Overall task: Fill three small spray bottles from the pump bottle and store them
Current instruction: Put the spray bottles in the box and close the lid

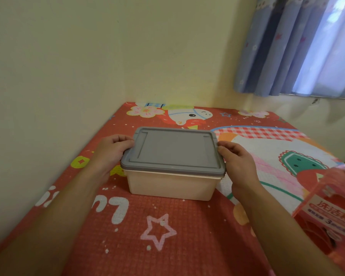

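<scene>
Where hands [110, 150] [239, 162] grip, a flat grey lid [175, 150] caps a box [171, 186].

One beige box [170, 186], one grey lid [173, 149]. Two hands in shot: left hand [112, 150], right hand [237, 162]. One pink labelled bottle [331, 206], one printed mat [167, 236], one blue curtain [287, 46].

Pale yellow walls [68, 56] met in a corner behind a red cartoon-printed mat [167, 236], while daylight glowed through blue curtains [277, 46] at upper right.
</scene>
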A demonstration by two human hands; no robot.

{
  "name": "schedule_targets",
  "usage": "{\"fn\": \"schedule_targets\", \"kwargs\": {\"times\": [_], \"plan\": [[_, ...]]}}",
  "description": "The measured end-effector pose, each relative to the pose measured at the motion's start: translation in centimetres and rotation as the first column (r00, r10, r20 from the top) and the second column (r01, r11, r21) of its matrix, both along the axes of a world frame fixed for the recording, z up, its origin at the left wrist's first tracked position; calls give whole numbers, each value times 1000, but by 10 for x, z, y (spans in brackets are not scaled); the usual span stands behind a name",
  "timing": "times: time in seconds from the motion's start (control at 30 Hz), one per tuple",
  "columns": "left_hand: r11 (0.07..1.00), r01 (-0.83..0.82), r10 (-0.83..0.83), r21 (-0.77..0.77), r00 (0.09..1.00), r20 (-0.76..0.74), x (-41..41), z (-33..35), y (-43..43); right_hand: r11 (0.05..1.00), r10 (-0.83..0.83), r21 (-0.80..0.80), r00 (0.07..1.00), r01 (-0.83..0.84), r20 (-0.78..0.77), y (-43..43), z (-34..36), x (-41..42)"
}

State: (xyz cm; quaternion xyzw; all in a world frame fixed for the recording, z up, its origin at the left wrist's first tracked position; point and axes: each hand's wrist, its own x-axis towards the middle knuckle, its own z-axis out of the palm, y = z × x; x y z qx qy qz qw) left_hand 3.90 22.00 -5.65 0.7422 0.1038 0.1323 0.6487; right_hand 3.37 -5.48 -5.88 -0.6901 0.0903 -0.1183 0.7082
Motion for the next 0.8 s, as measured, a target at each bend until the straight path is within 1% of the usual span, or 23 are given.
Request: {"fn": "schedule_targets", "kwargs": {"times": [0.1, 0.33, 0.43, 0.5, 0.57, 0.67, 0.73, 0.8], "plan": [[1000, -13, 13, -22, 1000, 9, -1, -3, -2, 1000, 9, -3, 1000, -9, -3, 0, -4, -1], [998, 12, -12, -56, 1000, 0, 0, -5, 0, 999, 18, 37, 1000, -18, -2, 0, -7, 0], [994, -30, 34, -104, 999, 42, -4, -10, -2, 997, 24, 77, 1000, -24, -8, 0, -10, -2], [983, -86, 98, -160, 993, 69, -11, -16, -6, 993, 43, 109, 999, -40, -20, 0, -15, -5], [955, -96, 116, -281, 992, 55, -21, -23, -12, 986, 71, 152, 996, -62, -53, -1, -25, -11], [896, 2, -18, -445, 999, -32, -32, -26, -21, 973, 142, 199, 985, -120, -100, 2, -38, -18], [871, 73, -96, -486, 995, -22, -37, -25, -26, 963, 169, 225, 983, -149, -75, 6, -39, -21], [860, 88, -90, -503, 996, 21, -40, -25, -28, 953, 183, 251, 983, -171, -26, 9, -38, -23]]}}
